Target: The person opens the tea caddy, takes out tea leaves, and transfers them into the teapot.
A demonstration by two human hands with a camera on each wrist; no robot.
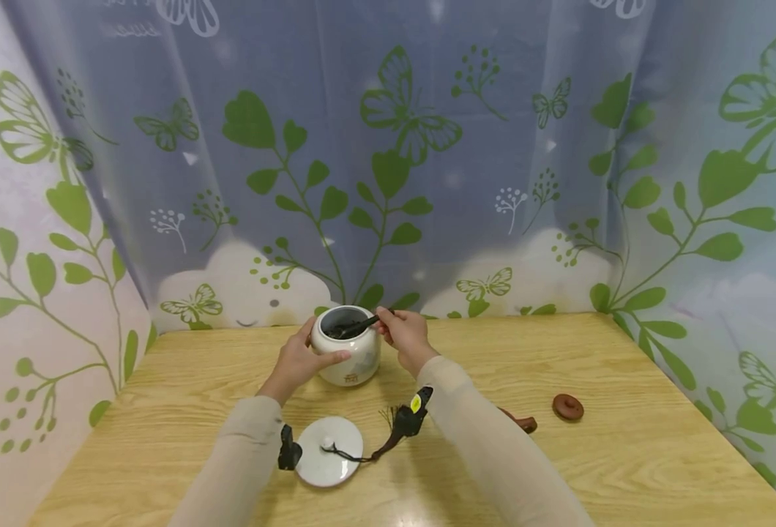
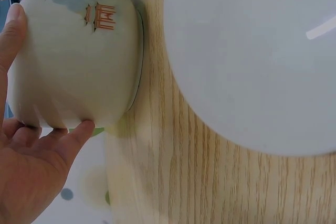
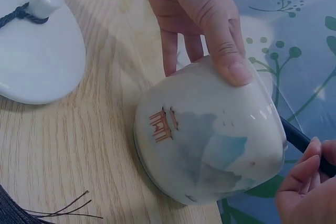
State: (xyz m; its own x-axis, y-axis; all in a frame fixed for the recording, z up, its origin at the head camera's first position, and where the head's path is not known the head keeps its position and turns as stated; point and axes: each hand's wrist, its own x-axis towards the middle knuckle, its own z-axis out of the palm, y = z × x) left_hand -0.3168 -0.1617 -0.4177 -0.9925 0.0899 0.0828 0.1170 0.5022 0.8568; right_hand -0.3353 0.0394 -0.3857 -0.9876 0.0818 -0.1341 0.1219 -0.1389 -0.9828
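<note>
A round white ceramic jar (image 1: 353, 364) with a painted landscape stands near the back of the table, its mouth uncovered. My left hand (image 1: 301, 361) holds its left side, thumb across the front and fingers round behind, as the left wrist view also shows. Between the thumb and fingers of my right hand (image 1: 406, 337) is the thin black handle of a scoop-like tool (image 1: 365, 323). The tool slants down into the jar's mouth, so its far end is hard to make out. Dark loose stuff, perhaps tea leaves, shows inside.
The white jar lid (image 1: 335, 472) lies in front of the jar, its knob tied with a dark tasselled cord (image 1: 373, 455). Further right is a small reddish-brown lid (image 1: 568, 407). Another reddish-brown piece (image 1: 526, 424) is mostly hidden by the right sleeve. A patterned curtain (image 1: 388, 183) borders the table.
</note>
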